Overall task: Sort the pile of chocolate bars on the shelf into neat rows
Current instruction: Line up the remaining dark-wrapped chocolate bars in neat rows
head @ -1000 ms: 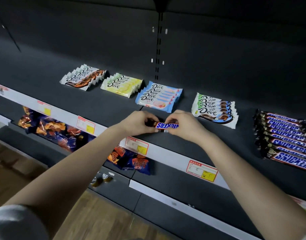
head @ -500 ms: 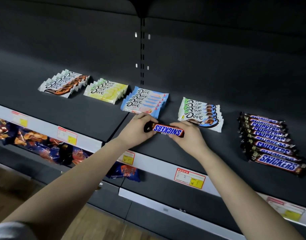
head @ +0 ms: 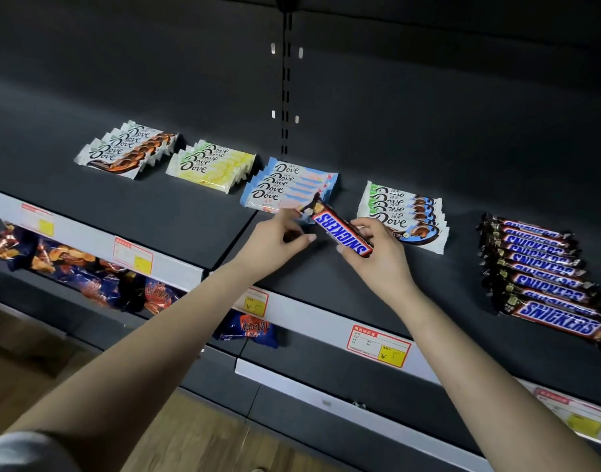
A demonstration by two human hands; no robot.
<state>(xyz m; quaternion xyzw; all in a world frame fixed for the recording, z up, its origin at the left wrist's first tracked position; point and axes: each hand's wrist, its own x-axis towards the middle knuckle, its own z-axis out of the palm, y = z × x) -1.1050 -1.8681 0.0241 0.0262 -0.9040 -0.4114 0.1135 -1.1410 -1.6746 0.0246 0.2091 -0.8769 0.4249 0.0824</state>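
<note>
My right hand (head: 377, 258) grips a single Snickers bar (head: 341, 233) by its near end, just above the dark shelf (head: 163, 209). The bar is tilted, with its far end up beside the blue Dove stack (head: 285, 183). My left hand (head: 272, 247) reaches toward that far end; its forefinger touches the wrapper tip, and the thumb lies apart beside the bar. A neat overlapping row of Snickers bars (head: 544, 277) lies at the right. Three more Dove stacks lie in a line: brown (head: 129, 151), yellow (head: 212, 166) and green-blue (head: 401, 212).
A white price rail (head: 326, 321) with red and yellow tags runs along the shelf's front edge. Snack bags (head: 88, 274) fill the lower shelf at the left. Bare shelf lies between the green-blue Dove stack and the Snickers row. A slotted upright (head: 285, 97) divides the back wall.
The bar has turned from level to steeply tilted, its far end raised. My left hand has let go of its grip and only touches the tip. My right hand holds on.
</note>
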